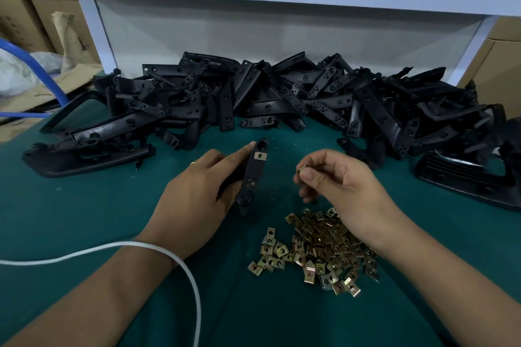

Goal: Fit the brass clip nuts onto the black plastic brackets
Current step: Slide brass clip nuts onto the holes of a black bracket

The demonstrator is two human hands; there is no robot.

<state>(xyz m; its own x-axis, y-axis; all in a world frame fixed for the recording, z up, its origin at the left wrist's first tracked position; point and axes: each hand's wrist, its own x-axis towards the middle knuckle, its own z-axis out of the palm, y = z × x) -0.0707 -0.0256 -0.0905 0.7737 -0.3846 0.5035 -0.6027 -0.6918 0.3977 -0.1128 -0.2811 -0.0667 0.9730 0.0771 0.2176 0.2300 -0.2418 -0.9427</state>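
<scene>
One black bracket (251, 175), with a clip nut (260, 155) already fitted near its top, is gripped by the left hand (197, 194) above the green table (84, 205); a second brass nut (303, 168), it seems, is pinched by the right hand (338, 183).

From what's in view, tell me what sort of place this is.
Likely a factory assembly bench: a heap of identical black brackets on a green mat, loose brass clip nuts, and cardboard cartons stacked beside it.

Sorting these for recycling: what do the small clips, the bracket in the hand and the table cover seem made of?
Clips: likely plated steel or brass, judging by the yellowish metallic shine and thin folded edges.
Bracket: apparently moulded black plastic, semi-matt with soft highlights.
Table cover: probably green felt or cloth, dull and glare-free.
</scene>
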